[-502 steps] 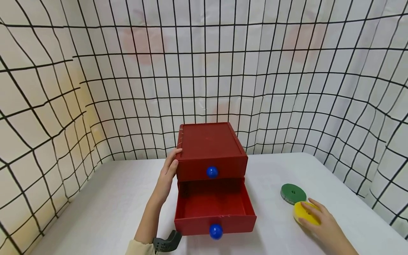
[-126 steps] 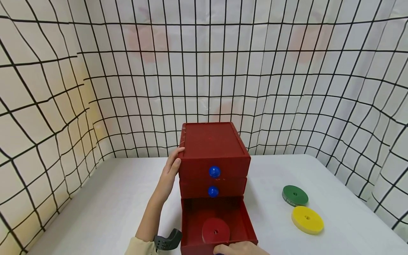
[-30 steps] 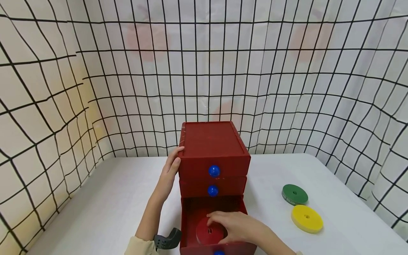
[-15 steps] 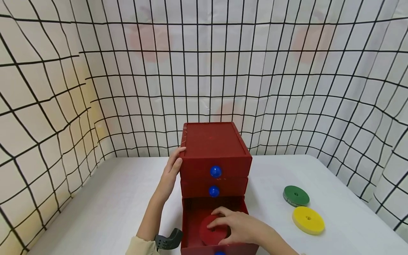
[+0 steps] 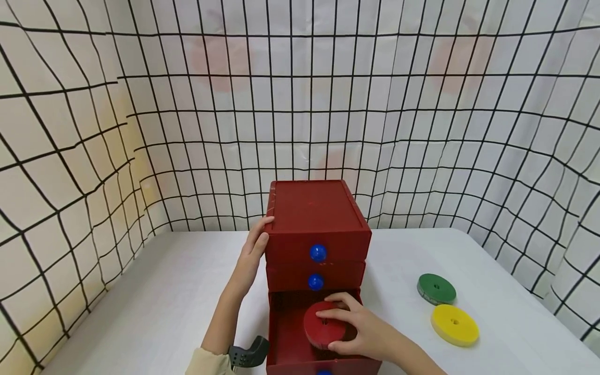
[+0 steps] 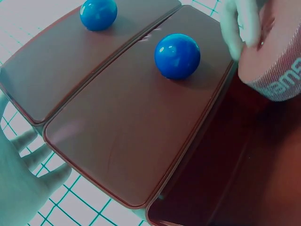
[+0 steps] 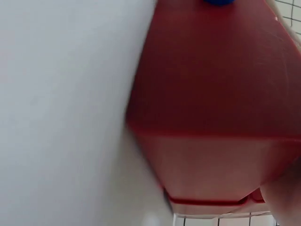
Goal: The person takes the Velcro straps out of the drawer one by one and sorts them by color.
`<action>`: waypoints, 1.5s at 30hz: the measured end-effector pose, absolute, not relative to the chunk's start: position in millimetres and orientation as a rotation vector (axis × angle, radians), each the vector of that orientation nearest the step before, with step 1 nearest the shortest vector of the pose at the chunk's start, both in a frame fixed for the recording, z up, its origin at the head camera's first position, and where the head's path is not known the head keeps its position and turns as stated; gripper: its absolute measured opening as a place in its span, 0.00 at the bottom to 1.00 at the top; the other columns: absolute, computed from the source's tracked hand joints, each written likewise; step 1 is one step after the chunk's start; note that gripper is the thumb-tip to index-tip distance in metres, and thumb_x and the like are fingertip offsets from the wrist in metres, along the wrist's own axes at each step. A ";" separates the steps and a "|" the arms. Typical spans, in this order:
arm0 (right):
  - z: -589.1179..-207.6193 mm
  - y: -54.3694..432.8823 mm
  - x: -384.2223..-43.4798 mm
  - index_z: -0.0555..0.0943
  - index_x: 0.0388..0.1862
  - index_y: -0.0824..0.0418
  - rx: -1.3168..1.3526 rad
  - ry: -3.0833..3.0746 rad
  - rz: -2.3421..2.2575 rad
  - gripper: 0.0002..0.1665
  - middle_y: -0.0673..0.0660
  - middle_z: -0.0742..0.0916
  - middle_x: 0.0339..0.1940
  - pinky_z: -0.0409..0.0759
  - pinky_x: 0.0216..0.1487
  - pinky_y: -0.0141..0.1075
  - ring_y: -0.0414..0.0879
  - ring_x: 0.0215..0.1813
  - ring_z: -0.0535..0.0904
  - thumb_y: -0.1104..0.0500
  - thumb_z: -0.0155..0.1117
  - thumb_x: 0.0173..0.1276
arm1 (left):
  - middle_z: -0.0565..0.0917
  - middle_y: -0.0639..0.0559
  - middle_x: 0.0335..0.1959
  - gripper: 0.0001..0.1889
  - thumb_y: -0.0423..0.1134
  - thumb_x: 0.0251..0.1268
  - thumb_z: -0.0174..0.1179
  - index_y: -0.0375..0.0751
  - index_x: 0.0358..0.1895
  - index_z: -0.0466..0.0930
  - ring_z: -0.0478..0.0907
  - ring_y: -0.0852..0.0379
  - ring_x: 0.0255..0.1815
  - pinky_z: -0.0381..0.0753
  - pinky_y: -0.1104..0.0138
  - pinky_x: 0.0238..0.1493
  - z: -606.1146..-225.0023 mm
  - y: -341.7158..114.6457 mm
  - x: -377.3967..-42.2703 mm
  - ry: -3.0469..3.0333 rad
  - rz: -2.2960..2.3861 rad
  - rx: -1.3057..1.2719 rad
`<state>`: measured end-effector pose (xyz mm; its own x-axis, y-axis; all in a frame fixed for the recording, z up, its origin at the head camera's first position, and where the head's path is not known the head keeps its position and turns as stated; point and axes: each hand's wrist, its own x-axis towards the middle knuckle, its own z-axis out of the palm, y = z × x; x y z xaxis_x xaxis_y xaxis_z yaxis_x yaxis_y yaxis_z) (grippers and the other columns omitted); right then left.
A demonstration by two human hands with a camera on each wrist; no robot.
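A small red drawer cabinet (image 5: 311,205) with blue knobs stands at the middle of the table. Its bottom drawer (image 5: 300,369) is pulled out, and the two drawers above are closed. Within that drawer's opening my right hand (image 5: 372,333) pinches a thick red disc (image 5: 313,327), thumb at the near edge and fingers over the far side. The disc has a small centre hole and is tilted; pale lettering shows on the rim of the disc (image 6: 282,84) in the left wrist view. My left hand (image 5: 247,263) rests against the cabinet's left side, fingers at the top edge.
To the right on the white table (image 5: 187,291) lie a green disc (image 5: 436,289) and, just nearer, a yellow disc (image 5: 454,325). Black grid netting (image 5: 304,104) over pale walls encloses the back and sides.
Earlier the middle drawer was open and my right hand was on the yellow disc; later the bottom drawer was open. Now the red disc has risen off the drawer floor in my right hand.
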<state>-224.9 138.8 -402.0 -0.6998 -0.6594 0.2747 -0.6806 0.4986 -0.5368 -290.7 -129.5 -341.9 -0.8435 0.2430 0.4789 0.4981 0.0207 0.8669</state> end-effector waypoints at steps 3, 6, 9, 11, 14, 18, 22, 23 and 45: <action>-402.8 143.1 -221.4 0.75 0.56 0.44 1.178 -2.632 0.987 0.25 0.53 0.70 0.59 0.77 0.46 0.32 0.49 0.55 0.69 0.48 0.63 0.58 | 0.54 0.54 0.69 0.20 0.49 0.72 0.37 0.58 0.65 0.57 0.57 0.50 0.67 0.56 0.46 0.63 -341.7 -129.3 -290.6 -2.098 -1.918 -0.773; -401.5 147.2 -218.3 0.74 0.57 0.44 1.157 -2.643 1.018 0.24 0.54 0.70 0.61 0.78 0.44 0.30 0.52 0.55 0.69 0.49 0.62 0.59 | 0.54 0.55 0.69 0.20 0.49 0.72 0.37 0.59 0.65 0.57 0.56 0.49 0.67 0.56 0.46 0.63 -341.6 -129.3 -290.1 -2.103 -1.919 -0.762; -401.2 151.7 -215.0 0.73 0.58 0.44 1.147 -2.654 1.025 0.24 0.55 0.70 0.62 0.78 0.43 0.29 0.54 0.56 0.69 0.49 0.60 0.61 | 0.53 0.55 0.69 0.20 0.49 0.72 0.37 0.59 0.65 0.57 0.56 0.49 0.67 0.56 0.46 0.63 -341.7 -129.5 -289.3 -2.104 -1.920 -0.754; -401.9 154.4 -211.8 0.73 0.58 0.44 1.111 -2.648 1.024 0.25 0.55 0.70 0.62 0.78 0.41 0.29 0.53 0.56 0.69 0.50 0.61 0.61 | 0.54 0.55 0.69 0.20 0.49 0.72 0.37 0.59 0.65 0.57 0.56 0.49 0.67 0.56 0.46 0.63 -341.5 -129.5 -289.0 -2.100 -1.923 -0.759; -403.4 158.6 -205.6 0.73 0.58 0.43 1.022 -2.609 1.002 0.26 0.53 0.72 0.62 0.79 0.40 0.29 0.49 0.56 0.69 0.50 0.62 0.59 | 0.53 0.55 0.69 0.20 0.49 0.72 0.37 0.59 0.65 0.57 0.56 0.49 0.67 0.56 0.46 0.63 -341.5 -129.5 -289.0 -2.099 -1.925 -0.767; -405.3 164.4 -198.3 0.74 0.57 0.44 0.930 -2.507 0.950 0.28 0.50 0.75 0.60 0.80 0.37 0.29 0.40 0.55 0.70 0.53 0.66 0.56 | 0.53 0.55 0.69 0.20 0.49 0.72 0.37 0.60 0.65 0.57 0.55 0.49 0.68 0.56 0.45 0.63 -341.8 -129.3 -289.3 -2.103 -1.922 -0.763; -406.6 171.6 -193.7 0.75 0.56 0.45 0.894 -2.421 0.879 0.29 0.49 0.77 0.58 0.79 0.36 0.28 0.32 0.55 0.68 0.55 0.69 0.53 | 0.53 0.56 0.69 0.20 0.50 0.72 0.37 0.60 0.64 0.57 0.55 0.49 0.68 0.56 0.45 0.63 -341.7 -129.0 -289.9 -2.108 -1.914 -0.759; -407.1 173.8 -192.8 0.75 0.56 0.46 0.895 -2.395 0.865 0.30 0.49 0.77 0.57 0.80 0.35 0.28 0.31 0.56 0.67 0.56 0.70 0.51 | 0.53 0.56 0.69 0.20 0.50 0.72 0.37 0.60 0.64 0.57 0.55 0.49 0.68 0.56 0.45 0.63 -341.8 -128.9 -290.1 -2.108 -1.912 -0.759; -420.8 235.7 -166.2 0.81 0.50 0.50 0.470 -2.388 0.640 0.32 0.38 0.77 0.53 0.78 0.31 0.27 0.16 0.55 0.57 0.58 0.77 0.40 | 0.53 0.56 0.69 0.20 0.50 0.71 0.37 0.60 0.64 0.57 0.55 0.49 0.68 0.56 0.45 0.64 -341.7 -127.9 -289.3 -2.107 -1.923 -0.747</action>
<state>-166.2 235.7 -420.8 -0.7475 -0.1721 0.6415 -0.4697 0.8198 -0.3275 -289.3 -127.9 -341.7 -0.8543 0.2340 0.4641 0.4835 0.0303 0.8748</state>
